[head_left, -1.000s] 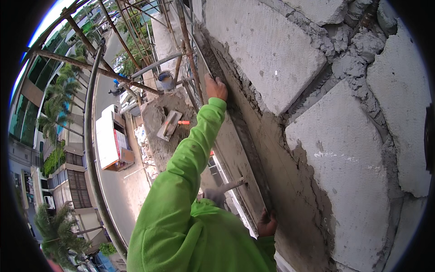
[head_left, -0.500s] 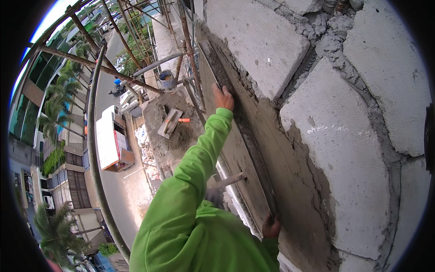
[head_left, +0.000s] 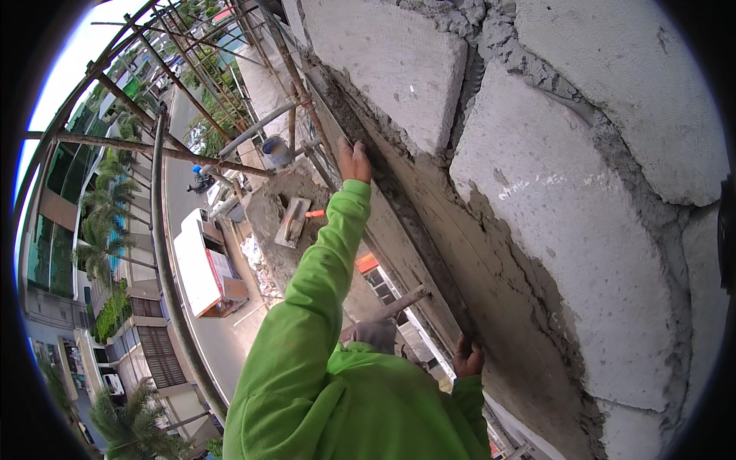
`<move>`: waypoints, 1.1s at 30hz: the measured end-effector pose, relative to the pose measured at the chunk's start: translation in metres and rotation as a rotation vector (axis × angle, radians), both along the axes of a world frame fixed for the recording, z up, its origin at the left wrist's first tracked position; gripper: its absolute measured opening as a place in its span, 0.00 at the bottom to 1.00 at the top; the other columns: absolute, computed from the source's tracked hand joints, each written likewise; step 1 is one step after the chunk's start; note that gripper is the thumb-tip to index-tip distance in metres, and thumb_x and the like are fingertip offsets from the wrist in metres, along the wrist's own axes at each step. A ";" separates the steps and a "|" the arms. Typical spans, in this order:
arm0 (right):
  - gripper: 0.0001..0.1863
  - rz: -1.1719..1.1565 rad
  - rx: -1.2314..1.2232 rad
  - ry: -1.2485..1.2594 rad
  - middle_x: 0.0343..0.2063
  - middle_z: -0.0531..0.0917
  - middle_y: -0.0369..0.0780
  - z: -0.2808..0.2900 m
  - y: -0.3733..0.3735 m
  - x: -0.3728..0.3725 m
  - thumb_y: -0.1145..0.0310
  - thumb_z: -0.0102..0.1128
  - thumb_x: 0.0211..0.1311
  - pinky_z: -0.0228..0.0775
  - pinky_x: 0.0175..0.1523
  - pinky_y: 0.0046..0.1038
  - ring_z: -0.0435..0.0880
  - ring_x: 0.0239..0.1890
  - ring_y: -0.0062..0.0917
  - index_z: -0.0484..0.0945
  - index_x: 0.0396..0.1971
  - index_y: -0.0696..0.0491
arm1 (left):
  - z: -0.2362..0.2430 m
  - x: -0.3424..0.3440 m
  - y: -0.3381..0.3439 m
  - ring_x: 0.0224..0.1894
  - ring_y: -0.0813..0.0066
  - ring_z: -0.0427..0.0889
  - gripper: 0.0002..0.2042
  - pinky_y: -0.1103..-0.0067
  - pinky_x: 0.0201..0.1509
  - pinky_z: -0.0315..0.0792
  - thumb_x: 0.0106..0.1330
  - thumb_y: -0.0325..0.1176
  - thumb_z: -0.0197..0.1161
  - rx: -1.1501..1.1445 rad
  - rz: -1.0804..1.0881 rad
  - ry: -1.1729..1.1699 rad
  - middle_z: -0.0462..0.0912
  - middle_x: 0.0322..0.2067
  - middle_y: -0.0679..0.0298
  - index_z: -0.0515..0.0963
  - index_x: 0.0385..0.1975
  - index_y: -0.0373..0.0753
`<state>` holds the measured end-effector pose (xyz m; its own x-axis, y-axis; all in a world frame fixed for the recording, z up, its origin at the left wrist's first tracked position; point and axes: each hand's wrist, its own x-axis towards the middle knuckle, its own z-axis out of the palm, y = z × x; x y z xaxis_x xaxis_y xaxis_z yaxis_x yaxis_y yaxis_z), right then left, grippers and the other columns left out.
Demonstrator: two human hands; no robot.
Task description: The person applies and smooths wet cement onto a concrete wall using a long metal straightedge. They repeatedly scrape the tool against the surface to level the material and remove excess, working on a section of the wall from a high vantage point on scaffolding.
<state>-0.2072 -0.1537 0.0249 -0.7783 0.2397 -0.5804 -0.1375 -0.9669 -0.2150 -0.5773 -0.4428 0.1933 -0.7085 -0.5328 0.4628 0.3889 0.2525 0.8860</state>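
Observation:
A long, mortar-smeared straightedge [head_left: 414, 222] lies slantwise along the edge of a strip of grey plaster [head_left: 460, 238] on the wall. My left hand [head_left: 355, 161] is closed on its upper part, thumb and fingers at the near edge. At the lower end my right hand [head_left: 468, 357] grips it, with the fingers partly hidden. Left of my left forearm, a plastering trowel [head_left: 294, 222] with an orange handle rests on a board [head_left: 264, 201] spread with wet mortar.
Rough light-grey wall blocks [head_left: 552, 207] with mortar-filled gaps fill the right side. Scaffold poles [head_left: 161, 230] run along the left, high above a street with a white-roofed truck [head_left: 199, 264]. A bucket [head_left: 277, 151] stands beyond the mortar board. A short pole [head_left: 406, 301] juts toward the ledge.
My view has turned a little, so wall and straightedge sit farther left at the top. Both hands still hold the straightedge. Something orange now shows below the ledge beside my left arm.

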 end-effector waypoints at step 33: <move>0.10 -0.080 0.370 -0.168 0.35 0.74 0.33 0.079 0.111 0.147 0.70 0.50 0.52 0.65 0.42 0.25 0.71 0.39 0.22 0.69 0.36 0.50 | 0.041 0.109 0.096 0.35 0.49 0.66 0.16 0.71 0.43 0.60 0.62 0.36 0.44 -0.177 0.140 -0.009 0.67 0.32 0.41 0.61 0.35 0.25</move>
<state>-0.0603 -0.0429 0.1038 -0.6507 0.5119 -0.5608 -0.1424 -0.8077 -0.5721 -0.4682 -0.3473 0.2342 -0.6382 -0.5369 0.5518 0.3312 0.4556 0.8263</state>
